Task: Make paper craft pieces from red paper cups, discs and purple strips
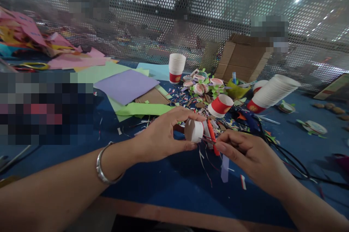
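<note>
My left hand point(166, 132), with a silver bangle on its wrist, pinches the cut-off bottom of a white paper cup point(194, 131) between thumb and fingers. Its round base faces left. At the other side of this piece my right hand point(240, 146) has thumb and forefinger pressed together on what looks like a thin strip point(209, 139) at the cup piece's edge. An orange-red tool point(211, 132) shows behind the strip; its kind is unclear. Thin paper shreds point(201, 154) trail below, near a purple paper strip point(224, 168) on the table.
Behind my hands are a red-and-white cup point(220, 105), an upright cup stack point(177, 68) and a tilted one point(274, 93). Paper turtle-like pieces point(200, 87) lie amid scraps. Purple paper point(127, 86) is at left, scissors point(34, 66) far left, black cables point(291, 159) at right.
</note>
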Available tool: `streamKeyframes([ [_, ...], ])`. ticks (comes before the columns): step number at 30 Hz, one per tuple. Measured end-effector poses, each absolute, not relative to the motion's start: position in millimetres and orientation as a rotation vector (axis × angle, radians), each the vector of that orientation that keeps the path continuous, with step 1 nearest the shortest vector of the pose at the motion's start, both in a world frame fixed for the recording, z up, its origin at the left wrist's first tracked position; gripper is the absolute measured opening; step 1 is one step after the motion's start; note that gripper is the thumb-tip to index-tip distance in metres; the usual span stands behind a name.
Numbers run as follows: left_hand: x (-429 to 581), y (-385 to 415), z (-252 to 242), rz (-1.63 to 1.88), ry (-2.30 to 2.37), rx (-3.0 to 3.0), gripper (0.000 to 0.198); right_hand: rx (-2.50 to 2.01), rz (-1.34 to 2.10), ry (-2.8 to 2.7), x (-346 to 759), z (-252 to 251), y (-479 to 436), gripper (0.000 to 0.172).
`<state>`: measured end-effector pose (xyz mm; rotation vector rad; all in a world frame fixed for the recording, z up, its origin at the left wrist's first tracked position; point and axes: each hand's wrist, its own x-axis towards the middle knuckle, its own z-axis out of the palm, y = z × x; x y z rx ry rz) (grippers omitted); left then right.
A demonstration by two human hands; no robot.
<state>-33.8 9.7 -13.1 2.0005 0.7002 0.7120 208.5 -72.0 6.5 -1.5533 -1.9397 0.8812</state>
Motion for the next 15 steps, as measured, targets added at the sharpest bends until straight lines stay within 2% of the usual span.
streamKeyframes([
  [15,-29.6,1.1,-8.1,0.759,0.775,2.068,0.058,-1.530,0.839,-1.961,209.0,5.9,-72.7,0.040],
])
